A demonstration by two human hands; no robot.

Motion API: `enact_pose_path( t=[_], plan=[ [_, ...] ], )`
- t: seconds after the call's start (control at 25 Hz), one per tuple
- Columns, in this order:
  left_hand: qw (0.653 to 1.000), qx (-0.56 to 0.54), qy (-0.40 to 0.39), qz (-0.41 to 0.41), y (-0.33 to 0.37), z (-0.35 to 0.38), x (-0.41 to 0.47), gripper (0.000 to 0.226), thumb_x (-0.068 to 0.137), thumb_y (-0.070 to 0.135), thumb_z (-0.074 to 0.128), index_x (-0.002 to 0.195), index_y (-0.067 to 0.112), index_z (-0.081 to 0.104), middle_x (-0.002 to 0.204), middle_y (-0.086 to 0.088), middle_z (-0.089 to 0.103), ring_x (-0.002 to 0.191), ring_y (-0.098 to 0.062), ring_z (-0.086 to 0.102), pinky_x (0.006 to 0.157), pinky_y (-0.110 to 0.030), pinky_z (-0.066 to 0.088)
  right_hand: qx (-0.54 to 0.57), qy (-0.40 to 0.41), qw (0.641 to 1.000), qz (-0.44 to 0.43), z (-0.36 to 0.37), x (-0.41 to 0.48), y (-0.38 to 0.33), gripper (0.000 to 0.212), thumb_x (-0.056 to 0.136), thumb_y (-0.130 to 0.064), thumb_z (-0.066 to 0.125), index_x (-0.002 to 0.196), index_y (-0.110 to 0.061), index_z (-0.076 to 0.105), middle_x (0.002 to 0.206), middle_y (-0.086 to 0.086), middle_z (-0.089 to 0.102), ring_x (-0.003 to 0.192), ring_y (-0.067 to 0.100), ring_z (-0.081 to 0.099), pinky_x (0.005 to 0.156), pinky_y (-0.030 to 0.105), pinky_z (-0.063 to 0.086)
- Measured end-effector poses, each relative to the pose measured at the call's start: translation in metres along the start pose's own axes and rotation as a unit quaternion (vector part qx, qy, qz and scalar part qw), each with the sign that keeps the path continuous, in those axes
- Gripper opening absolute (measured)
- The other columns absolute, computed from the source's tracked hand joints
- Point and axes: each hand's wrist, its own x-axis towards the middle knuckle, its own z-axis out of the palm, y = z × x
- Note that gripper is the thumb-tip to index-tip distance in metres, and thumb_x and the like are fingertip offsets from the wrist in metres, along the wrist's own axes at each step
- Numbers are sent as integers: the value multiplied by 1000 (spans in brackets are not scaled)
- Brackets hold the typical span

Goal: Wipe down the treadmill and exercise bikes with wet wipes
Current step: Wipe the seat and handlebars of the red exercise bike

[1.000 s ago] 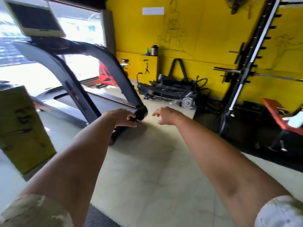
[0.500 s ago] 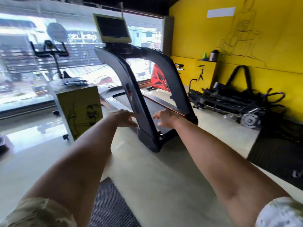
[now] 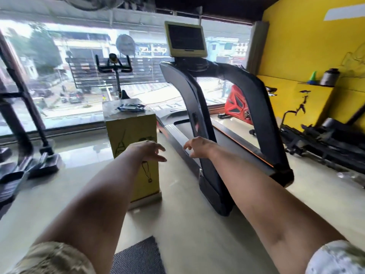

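Treadmill (image 3: 199,107) partly hidden by arms; left hand (image 3: 147,150) and right hand (image 3: 198,147) spread, empty.

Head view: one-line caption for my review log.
Left hand and right hand, both empty, reach toward the treadmill; blue packet on the yellow box.

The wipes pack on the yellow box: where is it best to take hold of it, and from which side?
Pinch the wipes pack across its narrow width, coming from above. It lies flat on the top of the yellow box, so its underside is closed off. The left hand, open, looks nearer.
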Motion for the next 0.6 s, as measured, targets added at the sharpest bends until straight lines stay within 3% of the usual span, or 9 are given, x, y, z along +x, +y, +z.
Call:
enact_pose_path(
  t=[0.24,0.6],
  plan=[
    [998,-24,4,-50,-55,-27,97,64,83,66,61,141,42,46,135,10,57,125,-14,52,103,-35,44,25,27,999,-33,-25,134,33,42,91,-13,57,132,-19,55,130,5,58,116,22,56,96,31,43],
    [993,-39,10,-108,-167,-35,192,68,81,69,60,142,43,45,139,6,55,126,-16,51,103,-39,46,19,21,995,-97,-14,297,28,39,91,-16,58,130,-21,57,128,4,60,117,21,56,101,34,44]
  ],
)
